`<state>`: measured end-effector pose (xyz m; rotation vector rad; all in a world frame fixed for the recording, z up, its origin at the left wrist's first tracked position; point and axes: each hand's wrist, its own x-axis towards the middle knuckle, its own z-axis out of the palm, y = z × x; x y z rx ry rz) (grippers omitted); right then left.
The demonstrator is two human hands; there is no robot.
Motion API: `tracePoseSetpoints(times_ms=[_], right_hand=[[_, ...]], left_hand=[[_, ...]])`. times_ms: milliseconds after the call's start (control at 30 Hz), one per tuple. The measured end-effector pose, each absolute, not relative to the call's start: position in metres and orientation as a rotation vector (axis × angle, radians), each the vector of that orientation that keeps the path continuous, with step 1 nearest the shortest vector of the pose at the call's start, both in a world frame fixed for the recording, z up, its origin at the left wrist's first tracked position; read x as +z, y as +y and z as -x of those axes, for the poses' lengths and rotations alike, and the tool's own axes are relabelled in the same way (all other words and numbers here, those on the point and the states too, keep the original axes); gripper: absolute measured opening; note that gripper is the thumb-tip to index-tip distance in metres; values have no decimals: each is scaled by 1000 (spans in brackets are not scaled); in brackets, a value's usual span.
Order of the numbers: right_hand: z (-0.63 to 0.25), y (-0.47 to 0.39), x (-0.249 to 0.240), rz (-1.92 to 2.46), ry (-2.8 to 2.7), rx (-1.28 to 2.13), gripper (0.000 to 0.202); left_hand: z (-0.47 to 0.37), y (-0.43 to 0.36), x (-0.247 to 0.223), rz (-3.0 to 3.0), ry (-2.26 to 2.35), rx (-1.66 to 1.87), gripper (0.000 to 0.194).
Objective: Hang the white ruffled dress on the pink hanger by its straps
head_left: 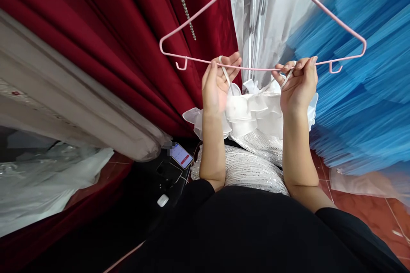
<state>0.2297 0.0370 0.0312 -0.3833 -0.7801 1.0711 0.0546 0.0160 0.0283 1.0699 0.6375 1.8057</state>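
A pink clothes hanger (256,68) is held up in front of me, its lower bar running across both hands. My left hand (218,83) has its thumb at the bar, and a white strap (226,76) loops over its partly extended fingers. On the other side, my right hand (299,83) pinches the bar between thumb and fingers, with a second white strap (289,74) across them. Below hangs a white dress (245,113) with ruffles at the top; its silvery sequined skirt (246,164) lies over my lap.
Dark red fabric (144,34) and a pale garment (80,81) hang at left; blue tulle (361,85) hangs at right. A metal pole (254,30) stands behind the hanger. A lit phone (182,155) and a small white case (162,200) lie on a black surface at lower left.
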Motion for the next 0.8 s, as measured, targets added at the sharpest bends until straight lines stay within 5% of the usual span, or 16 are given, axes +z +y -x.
tracePoseSetpoints(times_ms=[400,667,800], right_hand=[[-265,27,24,666,-860,832,13],[-294,46,17,695,-501,618,55],[-305,49,12,656,-732,520,51]], left_hand=[[-81,15,40,-782,455,1966,34],[-70,17,43,-799,441,1995,34],[-67,16,46,-796,471,2003,34]])
